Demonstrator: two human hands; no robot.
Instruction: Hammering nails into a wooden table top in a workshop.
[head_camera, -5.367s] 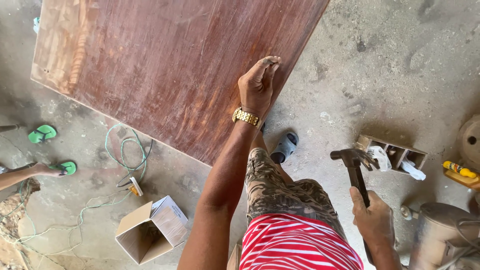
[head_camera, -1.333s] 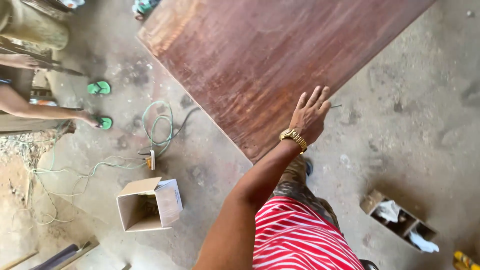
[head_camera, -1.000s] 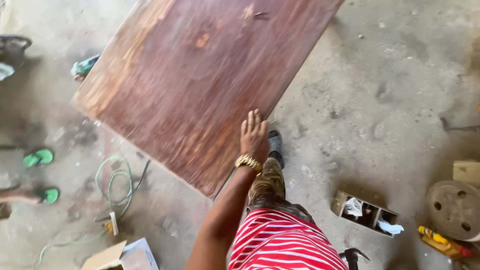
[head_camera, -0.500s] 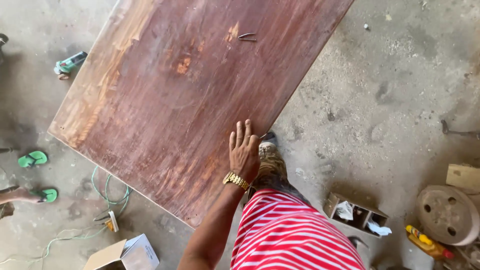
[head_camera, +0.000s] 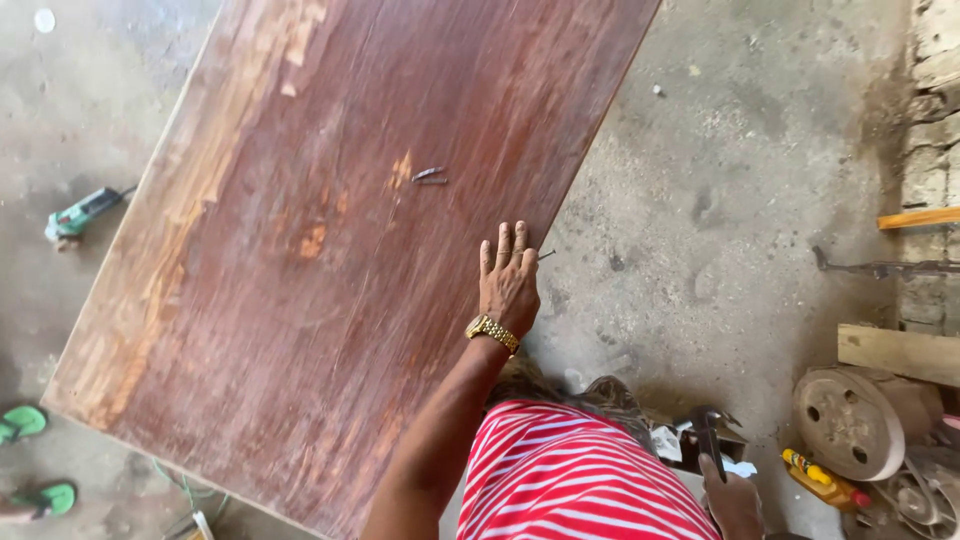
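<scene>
A large reddish-brown wooden board (head_camera: 330, 220) fills the upper left and middle of the head view. My left hand (head_camera: 508, 280), with a gold watch on the wrist, lies flat on the board near its right edge, fingers spread. Two loose nails (head_camera: 428, 176) lie on the board above that hand, and another nail (head_camera: 546, 255) sticks out at the edge beside my fingers. At the bottom right, my right hand (head_camera: 735, 500) grips a hammer (head_camera: 708, 438) by its handle, head up, next to my red-and-white striped shirt.
The concrete floor (head_camera: 720, 170) lies right of the board. A green power tool (head_camera: 75, 215) sits at the left, green sandals (head_camera: 25, 425) at the lower left. A round metal wheel (head_camera: 850, 420), a yellow bottle (head_camera: 822, 480) and a wooden plank (head_camera: 900, 352) are at the right.
The view has moved in over the board, which now fills more of the frame. My left hand stays flat near the board's right edge. The hammer in my right hand is back in view.
</scene>
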